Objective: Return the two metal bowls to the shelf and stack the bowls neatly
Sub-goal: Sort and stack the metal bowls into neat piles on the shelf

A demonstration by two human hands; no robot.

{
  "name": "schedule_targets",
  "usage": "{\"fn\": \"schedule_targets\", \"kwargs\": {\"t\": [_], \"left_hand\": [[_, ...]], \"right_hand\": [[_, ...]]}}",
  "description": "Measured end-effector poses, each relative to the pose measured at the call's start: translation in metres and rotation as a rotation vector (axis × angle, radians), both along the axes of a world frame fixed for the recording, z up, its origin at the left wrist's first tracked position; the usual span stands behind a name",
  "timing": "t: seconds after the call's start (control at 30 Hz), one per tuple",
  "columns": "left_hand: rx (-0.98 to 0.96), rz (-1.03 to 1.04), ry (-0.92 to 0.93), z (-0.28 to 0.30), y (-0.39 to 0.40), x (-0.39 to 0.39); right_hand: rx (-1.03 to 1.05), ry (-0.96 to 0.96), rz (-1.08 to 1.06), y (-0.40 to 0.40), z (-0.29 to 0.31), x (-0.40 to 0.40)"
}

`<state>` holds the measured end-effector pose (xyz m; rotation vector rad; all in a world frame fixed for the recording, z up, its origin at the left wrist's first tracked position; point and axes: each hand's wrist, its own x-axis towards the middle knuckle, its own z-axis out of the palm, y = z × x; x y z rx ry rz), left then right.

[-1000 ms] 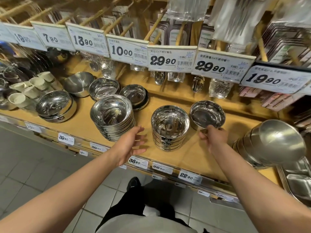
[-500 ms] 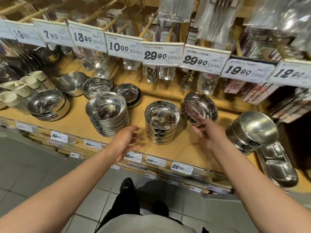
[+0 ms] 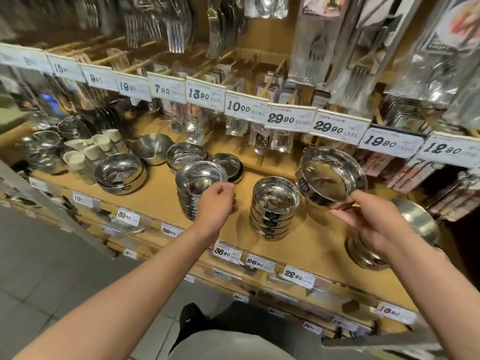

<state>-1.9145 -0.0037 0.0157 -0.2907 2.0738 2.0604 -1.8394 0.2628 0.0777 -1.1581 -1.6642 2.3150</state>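
My right hand (image 3: 363, 216) pinches the near rim of a shiny metal bowl (image 3: 331, 175), lifted off the wooden shelf (image 3: 322, 245) and tilted toward me. Just left of it stands a short stack of same-sized metal bowls (image 3: 272, 203) with black labels. My left hand (image 3: 217, 205) hovers with loosely curled fingers in front of a taller stack of wider bowls (image 3: 200, 183), holding nothing.
More steel bowls (image 3: 119, 172) and white cups (image 3: 85, 152) sit to the left. Behind the taller stack rest two single bowls (image 3: 185, 154). Tilted large bowls (image 3: 413, 224) lie at the right. Price tags (image 3: 288, 118) and hanging cutlery packs overhang the shelf.
My right hand has lifted the bowl off the shelf and tipped it toward me. My left hand rose slightly and curled its fingers. The camera view has swung to the left.
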Motion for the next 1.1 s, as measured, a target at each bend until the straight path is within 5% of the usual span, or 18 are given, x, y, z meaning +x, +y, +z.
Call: {"fn": "schedule_targets", "kwargs": {"t": [0.3,0.67,0.97,1.1], "left_hand": [[0.334,-0.248,-0.108,0.046,-0.040,-0.002],[0.053,-0.392,-0.119,0.050,-0.215,-0.045],[0.131,-0.125,-0.328,-0.008,-0.303,-0.085],[0.125,-0.061,-0.363,-0.038,-0.302,-0.090]], "right_hand": [[0.061,0.011,0.271,-0.080,0.035,0.014],[0.089,-0.049,0.502,-0.252,0.020,-0.056],[-0.087,-0.140,0.611,-0.359,-0.046,-0.094],[-0.126,-0.180,0.475,-0.394,-0.072,-0.101]]}}
